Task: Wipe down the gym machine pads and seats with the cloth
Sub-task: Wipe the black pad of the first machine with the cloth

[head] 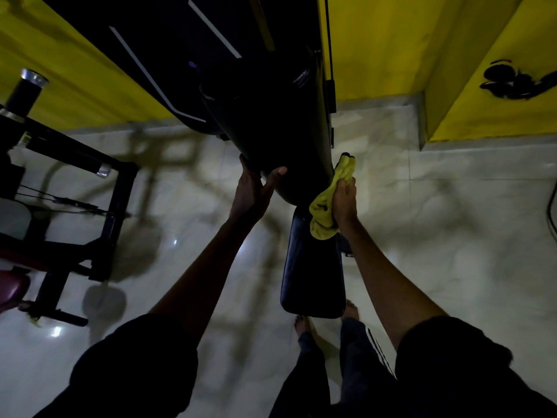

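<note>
- Far left of our left-hand fingers stands a second machine with a black frame (114, 206). It has a chrome-capped roller (25, 92) at its top and a maroon seat (12, 289) low at the picture's edge, all well apart from our hands.
- Our left hand (251, 188) reaches up to the lower end of the long black back pad (283, 140). The thumb lies across the pad's face and the fingers curl round its left edge, so the hand is grasping the pad.
- The back pad hangs between our two hands, with its rounded lower end just beside the left thumb.
- Below the fingers of both hands, toward our body, lies the black seat pad (312, 276). Its far end sits under the back pad's lower end.
- The yellow cloth (325, 206) is bunched in our right hand (345, 203). The fingers are clenched round it, holding it to the back pad's right edge. Its loose part drapes down onto the far end of the seat pad.
- Under the seat pad's near end we see bare feet (303, 324) on the pale marbled floor (452, 221).
- Up and to the right of the right-hand fingers, a black shape (509, 81) sits on the yellow wall (376, 40). We cannot tell what it is.
</note>
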### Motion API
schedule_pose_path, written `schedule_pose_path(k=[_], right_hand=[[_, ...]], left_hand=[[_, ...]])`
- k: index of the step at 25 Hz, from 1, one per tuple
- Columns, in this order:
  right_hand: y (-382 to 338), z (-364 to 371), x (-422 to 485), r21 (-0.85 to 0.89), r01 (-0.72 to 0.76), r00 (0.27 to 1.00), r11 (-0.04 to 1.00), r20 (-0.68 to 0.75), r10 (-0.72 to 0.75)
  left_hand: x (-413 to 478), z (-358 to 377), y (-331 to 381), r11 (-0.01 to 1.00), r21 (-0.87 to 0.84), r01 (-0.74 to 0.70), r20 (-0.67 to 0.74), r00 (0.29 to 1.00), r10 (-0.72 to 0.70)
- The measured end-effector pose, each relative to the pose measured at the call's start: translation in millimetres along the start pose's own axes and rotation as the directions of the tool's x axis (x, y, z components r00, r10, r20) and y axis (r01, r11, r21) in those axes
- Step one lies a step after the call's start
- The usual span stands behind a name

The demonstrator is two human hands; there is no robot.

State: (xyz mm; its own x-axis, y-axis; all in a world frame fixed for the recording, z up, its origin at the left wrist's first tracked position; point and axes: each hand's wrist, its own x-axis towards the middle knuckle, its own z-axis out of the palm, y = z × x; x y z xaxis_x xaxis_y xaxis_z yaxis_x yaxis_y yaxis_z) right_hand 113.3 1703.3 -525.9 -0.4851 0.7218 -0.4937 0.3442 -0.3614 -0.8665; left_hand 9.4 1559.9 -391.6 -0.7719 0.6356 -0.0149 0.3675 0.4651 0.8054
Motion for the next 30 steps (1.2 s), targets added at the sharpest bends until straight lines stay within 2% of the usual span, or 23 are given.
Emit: schedule_pose_path(k=[2, 5, 7, 12, 15, 22, 24, 26, 28, 30], right_hand=[[7, -1, -6, 0.012, -0.008, 1.000, 1.000, -0.003, 0.008], [23, 6, -36, 0.109, 0.142, 0.990, 0.984, -0.008, -0.142], [31, 13, -42, 0.109, 0.182, 0.983, 0.977, -0.004, -0.183], [56, 14, 11, 0.076, -0.023, 1.000, 0.997, -0.006, 0.024], [66, 15, 31, 0.118, -0.144, 0.990, 0.983, 0.003, 0.144], [81, 20, 13, 0.281, -0.218, 0.976, 0.935, 0.069, 0.207], [92, 22, 27, 0.348, -0.291, 0.956, 0.891, 0.080, 0.281], [100, 23, 46, 0.441, -0.343, 0.938, 0.829, 0.212, 0.275], [118, 26, 62, 0.465, -0.402, 0.904, 0.789, 0.337, 0.262], [141, 31, 67, 0.459, -0.461, 0.878, 0.760, 0.362, 0.314]], left_hand=[[1, 2, -3, 1.000, 0.007, 0.001, 0.014, 1.000, -0.001], [2, 6, -12, 1.000, -0.005, 0.008, 0.032, 0.999, -0.008], [2, 11, -18, 0.999, -0.021, 0.029, 0.043, 0.999, -0.028], [2, 21, -36, 0.999, 0.002, 0.051, 0.055, 0.997, -0.051], [4, 24, -42, 0.997, 0.020, 0.070, 0.081, 0.994, -0.072], [3, 33, -42, 0.996, 0.026, 0.086, -0.008, 0.996, -0.086], [2, 34, -43, 0.996, 0.051, 0.080, -0.012, 0.997, -0.079], [2, 33, -43, 0.995, 0.070, 0.067, -0.002, 0.998, -0.067], [3, 33, -44, 0.994, 0.099, 0.049, -0.015, 0.999, -0.048], [2, 34, -44, 0.991, 0.132, 0.036, -0.037, 0.999, -0.031]])
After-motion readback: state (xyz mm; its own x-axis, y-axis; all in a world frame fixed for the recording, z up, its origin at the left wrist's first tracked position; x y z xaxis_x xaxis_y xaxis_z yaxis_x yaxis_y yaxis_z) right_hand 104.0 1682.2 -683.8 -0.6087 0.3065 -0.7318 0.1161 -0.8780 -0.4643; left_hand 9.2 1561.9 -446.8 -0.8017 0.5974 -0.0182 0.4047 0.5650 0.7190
